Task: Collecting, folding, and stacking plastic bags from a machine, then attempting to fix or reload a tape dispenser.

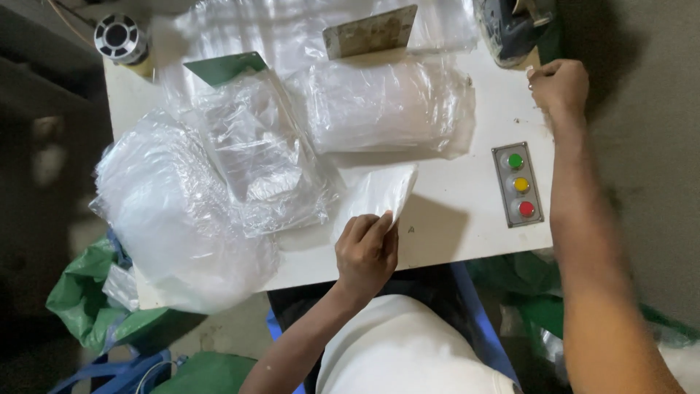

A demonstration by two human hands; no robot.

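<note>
My left hand [367,252] pinches the near corner of a small clear plastic bag [379,191] that lies on the white table [452,219]. My right hand [559,85] reaches to the table's far right edge, fingers pinched together by a dark machine [510,29]; what it grips, if anything, is too small to see. Stacks of clear plastic bags [386,106] lie across the middle of the table.
A metal panel with green, yellow and red buttons [518,184] sits at the right. A large crumpled plastic sheet [175,219] hangs over the left edge. A green plate [226,67] and a metal plate [370,32] stand at the back. Tape roll [120,36] far left. Green sacks [87,292] lie below.
</note>
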